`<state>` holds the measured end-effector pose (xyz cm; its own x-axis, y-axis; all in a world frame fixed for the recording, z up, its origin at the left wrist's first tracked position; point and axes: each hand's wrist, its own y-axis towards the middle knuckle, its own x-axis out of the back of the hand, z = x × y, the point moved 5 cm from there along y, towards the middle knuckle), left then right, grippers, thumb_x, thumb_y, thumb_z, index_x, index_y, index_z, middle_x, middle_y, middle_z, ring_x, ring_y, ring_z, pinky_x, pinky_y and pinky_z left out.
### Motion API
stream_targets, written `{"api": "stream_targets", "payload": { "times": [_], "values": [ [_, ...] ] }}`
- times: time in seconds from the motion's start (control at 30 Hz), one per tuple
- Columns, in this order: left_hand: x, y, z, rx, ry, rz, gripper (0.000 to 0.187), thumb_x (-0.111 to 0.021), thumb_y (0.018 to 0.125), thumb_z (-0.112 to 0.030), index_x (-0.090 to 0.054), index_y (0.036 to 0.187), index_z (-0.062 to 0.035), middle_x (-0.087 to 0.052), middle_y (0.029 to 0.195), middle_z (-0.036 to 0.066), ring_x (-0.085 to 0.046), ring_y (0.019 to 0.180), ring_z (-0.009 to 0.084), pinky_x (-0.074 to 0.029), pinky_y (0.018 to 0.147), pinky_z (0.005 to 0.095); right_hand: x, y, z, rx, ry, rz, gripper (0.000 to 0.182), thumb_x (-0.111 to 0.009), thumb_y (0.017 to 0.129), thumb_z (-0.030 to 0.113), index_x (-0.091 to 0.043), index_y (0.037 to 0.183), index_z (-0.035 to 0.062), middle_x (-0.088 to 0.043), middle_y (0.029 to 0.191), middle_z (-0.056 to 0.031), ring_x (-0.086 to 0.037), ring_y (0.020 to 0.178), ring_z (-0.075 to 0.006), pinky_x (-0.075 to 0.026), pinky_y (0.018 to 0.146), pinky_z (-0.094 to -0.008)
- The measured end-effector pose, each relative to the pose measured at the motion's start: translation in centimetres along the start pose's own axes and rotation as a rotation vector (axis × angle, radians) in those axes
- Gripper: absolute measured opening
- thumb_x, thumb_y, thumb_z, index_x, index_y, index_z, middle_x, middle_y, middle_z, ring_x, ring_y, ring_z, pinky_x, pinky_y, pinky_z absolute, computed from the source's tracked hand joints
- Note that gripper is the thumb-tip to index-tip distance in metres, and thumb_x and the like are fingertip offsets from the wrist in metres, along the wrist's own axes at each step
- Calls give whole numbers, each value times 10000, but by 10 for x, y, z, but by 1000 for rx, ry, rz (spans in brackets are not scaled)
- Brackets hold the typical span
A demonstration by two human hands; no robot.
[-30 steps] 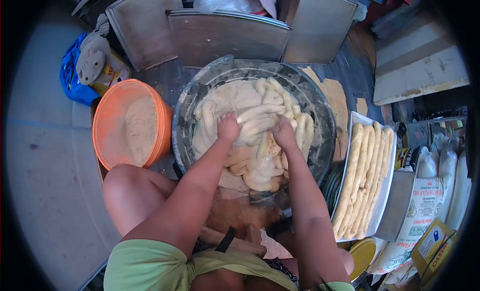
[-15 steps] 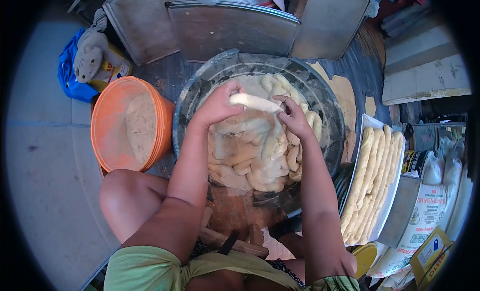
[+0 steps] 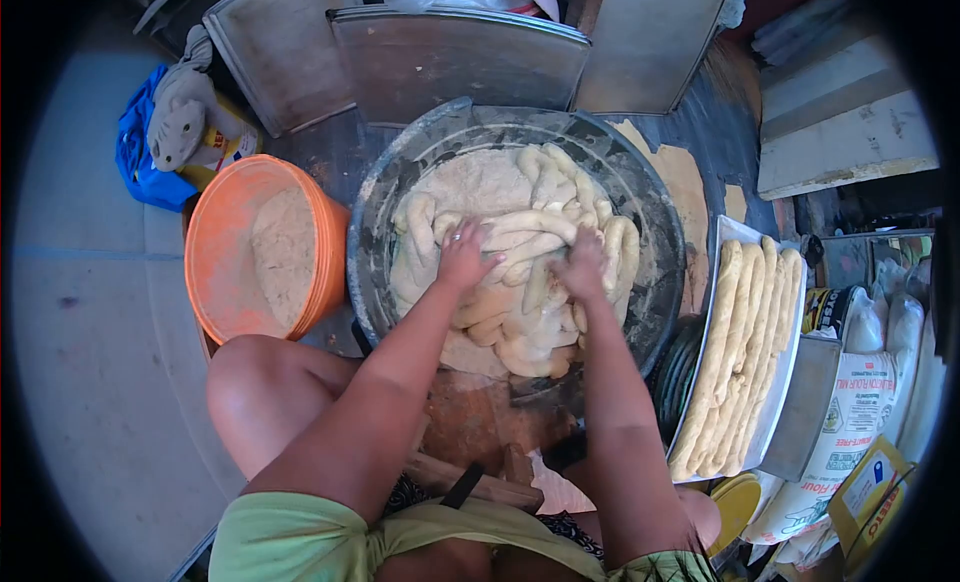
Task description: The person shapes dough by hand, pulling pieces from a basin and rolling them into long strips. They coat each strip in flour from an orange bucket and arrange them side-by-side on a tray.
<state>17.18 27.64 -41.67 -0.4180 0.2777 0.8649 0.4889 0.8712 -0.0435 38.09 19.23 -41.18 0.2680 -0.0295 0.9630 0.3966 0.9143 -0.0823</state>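
In the head view my left hand lies palm down on a heap of floury dough ropes, its fingers spread. A pale dough strand stretches across the top of the heap, between my two hands. My right hand, smeared by motion, is over the right part of the heap near the end of that strand. The dough fills much of a wide dark round tub, with a bed of loose crumbs or flour at its far side.
An orange bucket holding brownish powder stands left of the tub. On the right, a white tray carries several long dough rolls. Flour sacks stand beyond it. Metal sheets lean behind the tub.
Half a second ago both hands held a short dough piece raised between them. Now it is out of their grasp, and both hands have come down onto the heap, the left one opened flat.
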Motion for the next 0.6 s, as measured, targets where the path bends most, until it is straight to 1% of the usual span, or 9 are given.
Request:
{"api": "stream_targets", "payload": {
  "times": [0.07,0.1,0.17,0.3,0.37,0.4,0.47,0.53,0.6],
  "values": [
    [11,-2,2,247,-72,70,703,-748,647,-432,-488,1217,-112,-466,1204,113,-347,1231,287,-242,1007,469,2,-26,23,28,163,-30,945,-686,694,276,-135,1425,40,-335,1348,-225,-287,1282,-348,-239,1065,-431],
    [19,0,-1,243,-69,64,703,-748,647,-432,-488,1217,-112,-466,1204,113,-347,1231,287,-242,1007,469,1,-39,25,30,165,-37,945,-686,694,276,-135,1425,40,-335,1348,-225,-287,1282,-348,-239,1065,-431],
    [29,3,0,242,157,115,623,-768,626,-392,-523,1134,-128,-478,1180,101,-376,1191,284,-257,988,462,-12,-64,32,131,508,168,900,-682,699,290,-197,1400,1,-318,1368,-229,-248,1307,-367,-184,1086,-449],
    [36,16,27,94,247,276,590,-776,602,-341,-547,1108,-144,-482,1173,104,-392,1171,285,-293,961,461,-27,-73,17,194,337,332,864,-665,728,313,-226,1376,-52,-271,1399,-253,-208,1325,-385,-160,1097,-436],
    [33,17,39,216,-6,419,511,-754,636,-234,-558,1091,-106,-442,1255,98,-365,1208,289,-299,981,399,-30,-64,-6,-239,554,-358,840,-651,755,343,-249,1362,-77,-248,1407,-275,-214,1323,-384,-149,1099,-434],
    [32,12,37,213,0,418,511,-754,636,-234,-558,1091,-106,-442,1255,98,-365,1208,289,-299,981,399,-36,-62,9,-291,592,-259,870,-631,779,389,-212,1366,-97,-204,1429,-283,-179,1340,-383,-120,1106,-444],
    [37,-4,32,151,194,305,464,-725,641,-137,-570,1076,-88,-456,1244,107,-388,1189,295,-327,968,399,-67,-75,61,-173,435,-76,889,-603,791,424,-182,1374,-100,-168,1440,-290,-137,1359,-379,-77,1114,-456],
    [35,-13,44,124,181,164,468,-723,628,-122,-574,1070,-85,-474,1224,109,-413,1164,302,-350,954,398,-60,-115,109,11,-21,263,880,-580,795,438,-165,1403,-44,-149,1458,-264,-110,1370,-377,-71,1116,-466],
    [31,-18,59,100,156,25,472,-722,615,-108,-577,1064,-81,-492,1205,111,-437,1140,309,-374,941,397,-70,-158,126,405,-54,577,841,-587,794,420,-182,1423,37,-127,1480,-218,-98,1372,-379,-96,1115,-469]
  ]
}}
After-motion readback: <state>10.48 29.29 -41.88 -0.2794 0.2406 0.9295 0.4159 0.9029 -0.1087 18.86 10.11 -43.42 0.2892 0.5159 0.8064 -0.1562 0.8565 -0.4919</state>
